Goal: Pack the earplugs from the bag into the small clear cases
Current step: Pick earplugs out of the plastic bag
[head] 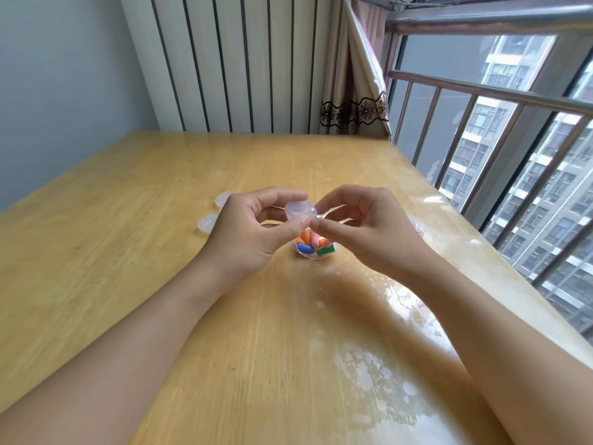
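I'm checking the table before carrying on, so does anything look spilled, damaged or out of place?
Nothing stands out. The coloured foam earplugs stay together in their clear bag, none loose on the wooden table. Both hands hold one small clear case; two more rest left.

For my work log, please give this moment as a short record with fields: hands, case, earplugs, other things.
left hand: left hand holds small clear case above the table
right hand: right hand pinches at the case edge
earplugs: coloured earplugs in clear bag, under the hands
spare cases: two clear cases left of the hands
surface: wooden table
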{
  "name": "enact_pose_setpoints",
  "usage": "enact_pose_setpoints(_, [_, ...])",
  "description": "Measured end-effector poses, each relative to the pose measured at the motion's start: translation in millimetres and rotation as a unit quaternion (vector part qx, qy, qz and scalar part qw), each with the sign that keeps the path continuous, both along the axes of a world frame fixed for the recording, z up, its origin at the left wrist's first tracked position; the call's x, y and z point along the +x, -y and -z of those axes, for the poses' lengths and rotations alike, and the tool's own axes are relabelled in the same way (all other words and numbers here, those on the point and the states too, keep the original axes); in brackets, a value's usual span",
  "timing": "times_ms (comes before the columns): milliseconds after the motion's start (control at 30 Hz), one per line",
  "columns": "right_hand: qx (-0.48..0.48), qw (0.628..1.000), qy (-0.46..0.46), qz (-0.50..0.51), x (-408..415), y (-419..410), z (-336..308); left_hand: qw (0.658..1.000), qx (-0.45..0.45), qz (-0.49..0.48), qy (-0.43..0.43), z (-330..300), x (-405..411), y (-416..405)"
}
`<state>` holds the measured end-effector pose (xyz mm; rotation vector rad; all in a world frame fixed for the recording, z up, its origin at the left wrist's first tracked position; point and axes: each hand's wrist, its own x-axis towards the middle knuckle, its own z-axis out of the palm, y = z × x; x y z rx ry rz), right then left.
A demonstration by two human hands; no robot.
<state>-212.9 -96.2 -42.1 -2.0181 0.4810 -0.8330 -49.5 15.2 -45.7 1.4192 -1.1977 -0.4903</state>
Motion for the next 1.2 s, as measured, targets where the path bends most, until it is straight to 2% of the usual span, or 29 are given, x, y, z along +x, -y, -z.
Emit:
enact_pose_setpoints(133, [0.007,1.000,0.017,-0.022,0,-2,-4,1.000,0.007,0.011,0.009,2,-2,-1])
enact_pose_setpoints(367, [0.051,0.998,0.035,-0.010,0,-1,-2,0.999,-0.043,-0.005,-0.006,4,-10,1])
enact_pose_setpoints(533, [0.059,0.998,0.023,-0.002,1,0,0,0.997,-0.036,-0.008,0.067,3,-13,-2])
enact_pose_setpoints(700, [-0.042,0.999,-0.005,0.021,3,-8,2,0.999,-0.016,0.026,-0.009,2,-12,-3])
enact_pose_setpoints(867, [-0.097,0.995,-0.016,0.017,3,-10,3,0.999,0.000,0.045,-0.018,-1,-7,-3])
enact_pose_setpoints(933, [-0.059,0.998,0.009,0.020,2,-6,1,0.997,0.014,0.047,-0.053,-4,-2,-3])
enact_pose_setpoints(1067, [0.127,0.989,0.068,-0.014,-4,7,-8,0.988,0.043,0.086,-0.118,-14,2,-7])
enact_pose_setpoints(1200, [0.175,0.981,0.074,-0.047,-5,8,-9,0.992,0.085,0.071,-0.062,-17,5,-10])
